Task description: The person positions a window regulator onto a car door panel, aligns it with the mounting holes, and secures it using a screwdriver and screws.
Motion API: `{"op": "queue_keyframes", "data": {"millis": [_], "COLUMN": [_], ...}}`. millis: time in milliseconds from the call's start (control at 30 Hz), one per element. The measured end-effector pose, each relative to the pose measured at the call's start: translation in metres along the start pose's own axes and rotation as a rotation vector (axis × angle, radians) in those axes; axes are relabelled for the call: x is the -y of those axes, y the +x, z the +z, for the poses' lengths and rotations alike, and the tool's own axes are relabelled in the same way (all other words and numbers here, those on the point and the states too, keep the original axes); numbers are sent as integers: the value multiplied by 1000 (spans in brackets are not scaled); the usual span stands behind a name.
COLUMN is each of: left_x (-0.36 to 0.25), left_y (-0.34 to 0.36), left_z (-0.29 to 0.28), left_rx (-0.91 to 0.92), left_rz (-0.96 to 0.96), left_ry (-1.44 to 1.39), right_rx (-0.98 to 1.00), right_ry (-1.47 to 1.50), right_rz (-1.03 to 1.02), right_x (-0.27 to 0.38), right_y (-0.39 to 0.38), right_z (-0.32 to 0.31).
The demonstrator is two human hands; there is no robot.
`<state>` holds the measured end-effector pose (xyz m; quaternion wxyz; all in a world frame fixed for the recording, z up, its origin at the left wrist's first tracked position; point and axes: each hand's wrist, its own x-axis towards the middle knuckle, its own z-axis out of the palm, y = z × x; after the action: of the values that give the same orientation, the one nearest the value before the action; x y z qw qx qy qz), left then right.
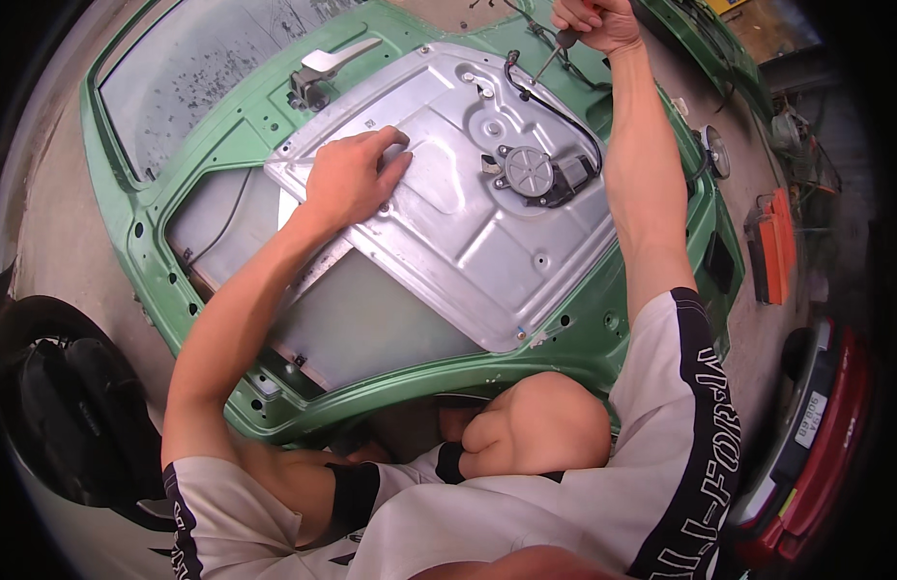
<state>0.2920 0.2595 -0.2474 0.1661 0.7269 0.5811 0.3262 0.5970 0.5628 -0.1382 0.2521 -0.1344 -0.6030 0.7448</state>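
Note:
A green car door [149, 227] lies in front of me with a silver metal panel [419, 242] set over its opening. My left hand [357, 176] rests on the panel's left part, thumb and fingers apart, holding nothing. At the top right, my right hand [608, 27] is closed around a screwdriver [567, 39] with a red and dark handle. Its thin shaft slants down toward the panel's far edge; whether the tip touches a screw cannot be made out. A round window motor [528, 172] with a black cable sits on the panel.
A silver inner door handle [342, 58] is beyond the panel, near the dirty window glass [212, 68]. Another green door [705, 48] stands far right. An orange object [775, 246] and a red car [816, 464] are at right; a black bulky part [76, 416] lies left.

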Motion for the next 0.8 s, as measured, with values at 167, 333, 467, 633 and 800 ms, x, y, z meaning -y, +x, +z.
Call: {"op": "queue_keyframes", "data": {"millis": [167,333,467,633,800], "left_x": [-1,0,0,-22,-70], "left_y": [-4,-5,-1,13,92], "left_z": [-2,-5,-5,3,21], "left_rx": [6,72,2,68,-120], "left_rz": [-14,-50,15,-190,13], "left_ry": [43,70,64,-290,-605], "right_rx": [-754,-1630,-1393,-1057,-889], "right_ry": [-133,-816,-807,-642,-246], "right_rz": [-330,-698,-518,-373,14], "right_x": [-32,-54,-51,-41,-24], "right_y": [17,44,55,26,9], "right_z": [18,62,67,35,86]}}
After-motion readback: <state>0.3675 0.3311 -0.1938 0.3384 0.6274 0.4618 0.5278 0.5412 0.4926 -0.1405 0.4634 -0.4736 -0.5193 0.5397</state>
